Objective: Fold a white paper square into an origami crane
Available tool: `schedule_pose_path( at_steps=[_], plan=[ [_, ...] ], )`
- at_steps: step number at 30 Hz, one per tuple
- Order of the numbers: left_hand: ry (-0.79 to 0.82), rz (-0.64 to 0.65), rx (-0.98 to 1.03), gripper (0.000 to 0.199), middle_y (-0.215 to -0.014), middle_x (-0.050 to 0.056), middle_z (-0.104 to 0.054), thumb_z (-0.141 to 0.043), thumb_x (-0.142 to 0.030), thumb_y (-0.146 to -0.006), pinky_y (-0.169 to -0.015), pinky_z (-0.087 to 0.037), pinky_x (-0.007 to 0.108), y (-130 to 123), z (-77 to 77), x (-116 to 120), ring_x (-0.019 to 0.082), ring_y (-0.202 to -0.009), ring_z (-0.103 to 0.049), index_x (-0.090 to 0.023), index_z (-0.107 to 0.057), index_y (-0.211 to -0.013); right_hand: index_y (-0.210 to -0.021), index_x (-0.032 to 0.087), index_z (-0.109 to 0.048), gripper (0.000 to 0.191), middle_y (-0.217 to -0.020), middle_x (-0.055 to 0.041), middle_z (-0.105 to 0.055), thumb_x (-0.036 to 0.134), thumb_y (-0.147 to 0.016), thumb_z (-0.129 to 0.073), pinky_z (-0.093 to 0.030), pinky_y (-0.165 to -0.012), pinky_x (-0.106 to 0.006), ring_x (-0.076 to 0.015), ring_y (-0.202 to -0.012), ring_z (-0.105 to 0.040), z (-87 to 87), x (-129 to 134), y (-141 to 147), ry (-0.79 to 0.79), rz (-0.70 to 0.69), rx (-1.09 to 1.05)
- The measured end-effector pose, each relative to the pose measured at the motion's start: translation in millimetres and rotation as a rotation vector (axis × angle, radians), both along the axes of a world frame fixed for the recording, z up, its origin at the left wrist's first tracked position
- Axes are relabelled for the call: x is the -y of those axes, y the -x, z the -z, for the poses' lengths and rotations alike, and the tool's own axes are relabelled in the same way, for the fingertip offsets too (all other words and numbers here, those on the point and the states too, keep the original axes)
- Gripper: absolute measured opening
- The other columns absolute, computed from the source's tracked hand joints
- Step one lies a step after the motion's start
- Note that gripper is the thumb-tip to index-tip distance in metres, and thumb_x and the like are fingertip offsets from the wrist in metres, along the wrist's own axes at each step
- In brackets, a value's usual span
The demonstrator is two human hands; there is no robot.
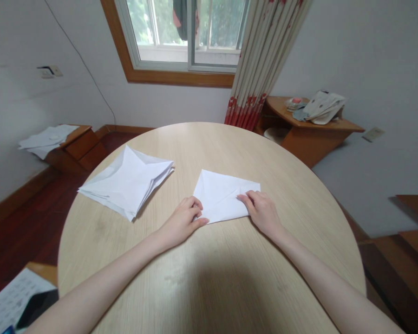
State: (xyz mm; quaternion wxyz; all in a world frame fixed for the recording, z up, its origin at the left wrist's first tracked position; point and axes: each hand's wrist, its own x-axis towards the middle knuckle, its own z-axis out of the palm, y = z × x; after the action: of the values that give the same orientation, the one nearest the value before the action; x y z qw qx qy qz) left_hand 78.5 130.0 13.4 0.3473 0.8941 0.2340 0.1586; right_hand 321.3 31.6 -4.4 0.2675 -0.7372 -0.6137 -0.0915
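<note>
A folded white sheet of paper lies on the round wooden table, with crease lines across its face. At its lower left corner is my left hand, fingers curled and thumb along the near edge, closed on the paper. My right hand is at the sheet's right side, its thumb and fingers pinched together on the paper there. To the left rests a stack of folded white papers with pointed corners.
Beyond the table stand a wooden corner shelf with a cloth bag and, at left, a low cabinet with papers. A dark phone and a printed sheet are at the lower left. A curtain hangs beside the window.
</note>
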Motion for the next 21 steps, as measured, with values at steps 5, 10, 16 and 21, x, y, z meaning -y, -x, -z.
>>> schedule_pose_path(
  at_steps=[5,10,16,21],
  plan=[
    [-0.083,0.071,-0.007,0.022,-0.108,0.009,-0.053,-0.049,-0.027,-0.091,-0.094,-0.041,0.042,4.5,-3.3,-5.1,0.023,-0.103,-0.048,-0.018,-0.054,-0.072,-0.068,0.021,-0.051,0.052,-0.066,-0.0066,-0.059,0.056,-0.096,-0.025,-0.035,-0.065,-0.033,-0.0223,-0.067,-0.052,-2.5,1.7,-8.5,0.02,0.066,-0.039],
    [-0.226,0.116,-0.109,0.02,-0.114,0.008,-0.055,-0.046,-0.024,-0.093,-0.094,-0.036,0.048,8.5,-4.7,-11.3,0.026,-0.107,-0.046,-0.018,-0.058,-0.079,-0.07,0.022,-0.05,0.046,-0.069,-0.0058,-0.058,0.053,-0.096,-0.028,-0.037,-0.068,-0.034,-0.0222,-0.07,-0.052,-1.9,2.1,-13.7,0.005,0.093,-0.094],
    [-0.271,0.123,-0.102,0.019,-0.111,0.008,-0.055,-0.045,-0.024,-0.095,-0.092,-0.037,0.045,6.8,-1.8,-9.9,0.025,-0.105,-0.047,-0.018,-0.059,-0.083,-0.107,0.014,-0.056,0.034,-0.101,-0.0161,-0.062,0.039,-0.094,-0.037,-0.036,-0.079,-0.041,-0.0297,-0.092,-0.051,-5.5,3.5,0.8,-0.172,0.177,0.076],
    [-0.285,0.128,-0.098,0.018,-0.109,0.008,-0.056,-0.046,-0.024,-0.095,-0.092,-0.038,0.045,5.8,-1.5,-7.6,0.024,-0.104,-0.047,-0.017,-0.059,-0.084,-0.115,0.015,-0.054,0.025,-0.115,-0.0158,-0.061,0.021,-0.094,-0.042,-0.03,-0.091,-0.041,-0.0275,-0.11,-0.05,-20.0,13.2,35.4,-0.268,-0.03,0.255]
  ],
)
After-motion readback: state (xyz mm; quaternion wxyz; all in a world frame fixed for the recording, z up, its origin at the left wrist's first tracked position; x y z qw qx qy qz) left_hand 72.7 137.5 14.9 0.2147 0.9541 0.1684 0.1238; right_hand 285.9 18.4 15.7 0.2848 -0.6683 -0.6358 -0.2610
